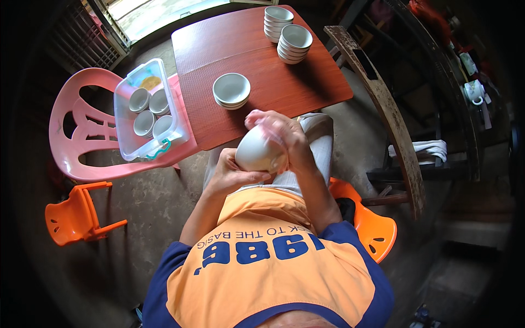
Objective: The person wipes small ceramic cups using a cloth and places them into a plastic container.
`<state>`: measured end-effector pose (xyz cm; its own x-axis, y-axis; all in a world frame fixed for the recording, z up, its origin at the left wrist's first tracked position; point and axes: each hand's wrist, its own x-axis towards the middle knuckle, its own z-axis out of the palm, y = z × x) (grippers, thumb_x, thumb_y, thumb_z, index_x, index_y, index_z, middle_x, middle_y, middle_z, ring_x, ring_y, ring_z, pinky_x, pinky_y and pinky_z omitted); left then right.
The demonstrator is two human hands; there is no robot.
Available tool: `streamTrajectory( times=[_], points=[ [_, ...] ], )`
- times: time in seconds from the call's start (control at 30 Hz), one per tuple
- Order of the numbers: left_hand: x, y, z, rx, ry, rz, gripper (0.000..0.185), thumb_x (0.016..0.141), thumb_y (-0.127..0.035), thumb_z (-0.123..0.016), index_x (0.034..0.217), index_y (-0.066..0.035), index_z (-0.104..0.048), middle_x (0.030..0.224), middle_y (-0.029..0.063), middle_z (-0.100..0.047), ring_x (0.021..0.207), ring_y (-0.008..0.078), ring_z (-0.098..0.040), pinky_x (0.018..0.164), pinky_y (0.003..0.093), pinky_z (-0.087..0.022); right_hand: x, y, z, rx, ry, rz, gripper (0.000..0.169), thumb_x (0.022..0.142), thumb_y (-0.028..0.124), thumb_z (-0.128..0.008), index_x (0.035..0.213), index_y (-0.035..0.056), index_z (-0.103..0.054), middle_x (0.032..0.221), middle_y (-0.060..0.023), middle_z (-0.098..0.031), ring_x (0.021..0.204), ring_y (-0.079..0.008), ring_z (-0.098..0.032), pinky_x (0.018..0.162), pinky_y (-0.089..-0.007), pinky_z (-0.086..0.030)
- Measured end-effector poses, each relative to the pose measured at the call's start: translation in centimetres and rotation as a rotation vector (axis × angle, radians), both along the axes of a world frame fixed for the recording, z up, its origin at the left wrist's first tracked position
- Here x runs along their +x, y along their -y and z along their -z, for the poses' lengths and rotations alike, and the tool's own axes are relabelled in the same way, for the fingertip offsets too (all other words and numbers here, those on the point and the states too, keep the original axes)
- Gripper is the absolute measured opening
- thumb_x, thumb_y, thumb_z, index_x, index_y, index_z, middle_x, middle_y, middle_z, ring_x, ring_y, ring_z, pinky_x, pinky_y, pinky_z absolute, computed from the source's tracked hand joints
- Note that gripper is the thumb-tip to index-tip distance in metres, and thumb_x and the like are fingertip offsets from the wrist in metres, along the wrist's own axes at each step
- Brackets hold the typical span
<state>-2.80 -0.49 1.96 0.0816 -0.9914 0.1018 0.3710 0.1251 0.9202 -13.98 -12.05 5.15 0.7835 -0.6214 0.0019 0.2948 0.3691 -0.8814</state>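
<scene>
A white bowl (pixel 259 152) is tilted on its side above my lap, its rounded outside facing up. My left hand (pixel 231 174) grips it from the near left, with the thumb along its lower edge. On the bowl's far right side, my right hand (pixel 294 137) presses a thin pinkish cloth (pixel 274 128) against the surface; both are blurred, and the cloth is partly hidden by the fingers. Just beyond my hands, a short stack of white bowls (pixel 231 89) stands upright on the reddish-brown table (pixel 262 61).
Two taller bowl stacks (pixel 296 39) (pixel 279 15) stand at the table's far right. Left, a pink plastic chair (pixel 61 123) bears a clear plastic bin (pixel 123 141) with several bowls. A wooden bench (pixel 393 119) with a dark phone (pixel 365 64) runs along the right. An orange small chair (pixel 67 221) stands lower left.
</scene>
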Motion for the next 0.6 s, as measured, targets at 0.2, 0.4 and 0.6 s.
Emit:
streamTrajectory(
  times=[0.2, 0.4, 0.6],
  points=[
    [-0.4, 0.1, 0.9, -0.026, -0.369, -0.031, 0.064, 0.060, -0.008, -0.082, 0.116, 0.000, -0.051, 0.111, 0.0105, -0.056, 0.101, 0.0167, -0.057, 0.082, 0.0273, -0.051, -0.3, 0.9, -1.8, -1.515, -0.146, -0.145, 0.022, 0.081, 0.021, -0.057, 0.100, 0.0159, -0.068, 0.111, -0.0051, -0.063, 0.110, -0.0248, -0.056, 0.092, -0.0368, -0.043],
    [0.8, 0.2, 1.4, -0.015, -1.044, 0.085, 0.065, 0.068, -0.007, -0.072, 0.124, 0.003, -0.041, 0.111, 0.0151, -0.056, 0.101, 0.0241, -0.060, 0.085, 0.0369, -0.052, 0.4, -2.0, -0.2, -1.221, 0.150, 0.419, 0.028, 0.092, 0.019, -0.042, 0.110, 0.0053, -0.059, 0.119, -0.0164, -0.056, 0.116, -0.0346, -0.049, 0.101, -0.0456, -0.034],
    [1.1, -0.1, 1.7, -0.103, -0.925, 0.344, 0.066, 0.063, -0.006, -0.078, 0.120, 0.000, -0.045, 0.108, 0.0134, -0.057, 0.100, 0.0241, -0.060, 0.085, 0.0367, -0.052, -0.3, 0.7, -2.2, -1.319, 0.166, -0.191, 0.021, 0.082, 0.013, -0.051, 0.095, 0.0052, -0.065, 0.108, -0.0133, -0.062, 0.105, -0.0291, -0.057, 0.093, -0.0416, -0.043]
  ],
)
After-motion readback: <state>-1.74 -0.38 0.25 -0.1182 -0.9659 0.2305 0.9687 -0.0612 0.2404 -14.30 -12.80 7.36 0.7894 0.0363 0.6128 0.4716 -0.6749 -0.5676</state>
